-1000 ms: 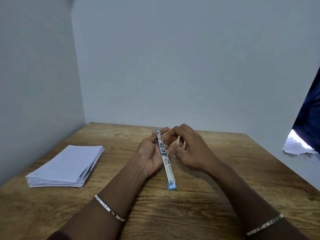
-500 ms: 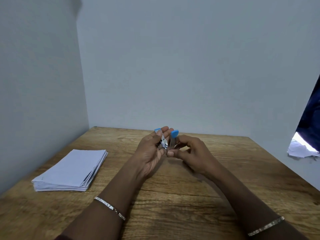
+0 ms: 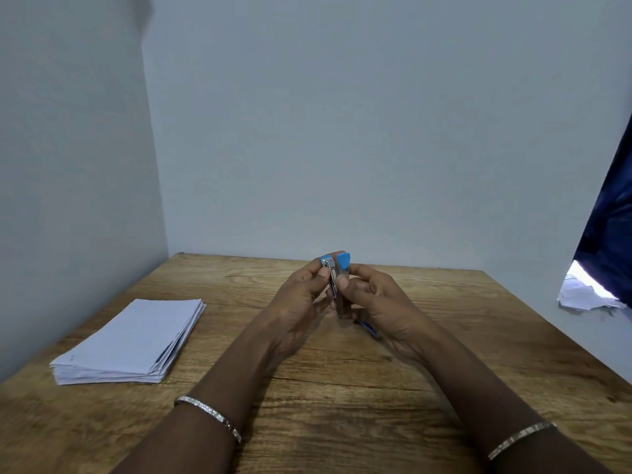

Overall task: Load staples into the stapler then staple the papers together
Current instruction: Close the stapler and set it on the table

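A small stapler (image 3: 337, 280) of metal with light blue ends is held upright above the middle of the wooden table (image 3: 342, 398). Its two arms stand nearly folded together, blue tips side by side at the top. My left hand (image 3: 301, 302) grips the left arm, thumb against the metal. My right hand (image 3: 379, 302) pinches the right arm from the other side. A stack of white papers (image 3: 131, 342) lies flat at the left of the table, apart from both hands. No loose staples can be made out.
A small blue object (image 3: 369, 328) lies on the table under my right hand, partly hidden. Grey walls close the table at the left and back. A dark blue cloth (image 3: 612, 227) and crumpled white paper (image 3: 581, 295) sit beyond the right edge.
The stapler lay unfolded in a long line across my left palm. It has since been folded up, and both hands now hold it upright with the arms nearly together.
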Motion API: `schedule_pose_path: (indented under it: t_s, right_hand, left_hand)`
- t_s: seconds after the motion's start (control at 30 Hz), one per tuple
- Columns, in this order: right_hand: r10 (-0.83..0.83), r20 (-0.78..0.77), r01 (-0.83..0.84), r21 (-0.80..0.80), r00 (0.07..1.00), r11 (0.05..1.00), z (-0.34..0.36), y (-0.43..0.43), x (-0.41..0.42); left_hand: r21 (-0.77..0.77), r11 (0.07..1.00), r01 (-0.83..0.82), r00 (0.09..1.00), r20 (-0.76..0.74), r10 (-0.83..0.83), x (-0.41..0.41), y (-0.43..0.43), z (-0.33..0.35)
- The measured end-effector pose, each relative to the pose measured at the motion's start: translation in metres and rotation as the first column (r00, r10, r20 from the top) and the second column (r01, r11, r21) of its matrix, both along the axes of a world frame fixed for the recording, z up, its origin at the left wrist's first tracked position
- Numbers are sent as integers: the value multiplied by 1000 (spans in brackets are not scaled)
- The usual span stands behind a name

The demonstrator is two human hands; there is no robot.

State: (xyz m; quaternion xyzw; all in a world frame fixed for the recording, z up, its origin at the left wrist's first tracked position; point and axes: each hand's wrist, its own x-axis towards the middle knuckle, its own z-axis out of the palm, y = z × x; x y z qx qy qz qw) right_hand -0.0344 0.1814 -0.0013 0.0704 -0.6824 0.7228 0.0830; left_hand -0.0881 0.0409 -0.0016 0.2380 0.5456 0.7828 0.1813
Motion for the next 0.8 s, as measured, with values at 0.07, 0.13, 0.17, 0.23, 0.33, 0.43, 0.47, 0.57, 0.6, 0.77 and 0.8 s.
schedule_pose_path:
  t_s: [0.07, 0.13, 0.17, 0.23, 0.33, 0.43, 0.47, 0.57, 0.6, 0.77, 0.8]
  right_hand:
    - [60, 8, -60, -29, 998, 998, -1, 1, 1]
    - [85, 21, -84, -74, 996, 994, -2, 2, 1]
    - [87, 28, -84, -86, 996, 993, -1, 2, 2]
    - [90, 35, -87, -95, 995, 992, -1, 3, 2]
    - [109, 30, -103, -155, 994, 982, -1, 2, 1]
    - [102, 29, -95, -197, 994, 976, 1, 2, 1]
    - [100, 29, -92, -197, 995, 976, 1, 2, 1]
    - [92, 28, -86, -171, 995, 981, 3, 4, 1]
    - [84, 27, -78, -164, 996, 983, 2, 4, 0]
    - [18, 68, -8, -145, 998, 989, 4, 4, -1]
    - [2, 82, 9, -135, 997, 991, 5, 4, -1]
  left_hand:
    - [-32, 999, -8, 1000, -27, 7, 2, 0, 1]
    - [-58, 998, 1, 998, -56, -4, 3, 0, 0]
    - [-55, 998, 9, 998, -62, -12, 4, 0, 0]
    - [-24, 999, 25, 998, -64, -27, 4, 0, -1]
    - [11, 999, 39, 997, -69, -38, 4, -1, 1]
    - [38, 997, 73, 996, -52, -71, 2, -2, 1]
    - [49, 995, 88, 995, -43, -86, 1, -3, 1]
    - [80, 988, 135, 991, -30, -133, -1, -4, 2]
    - [89, 986, 144, 990, -26, -142, -2, -4, 2]
    - [128, 982, 139, 989, 35, -145, -3, -4, 1]
    - [128, 986, 110, 992, 50, -118, -4, -4, 1]
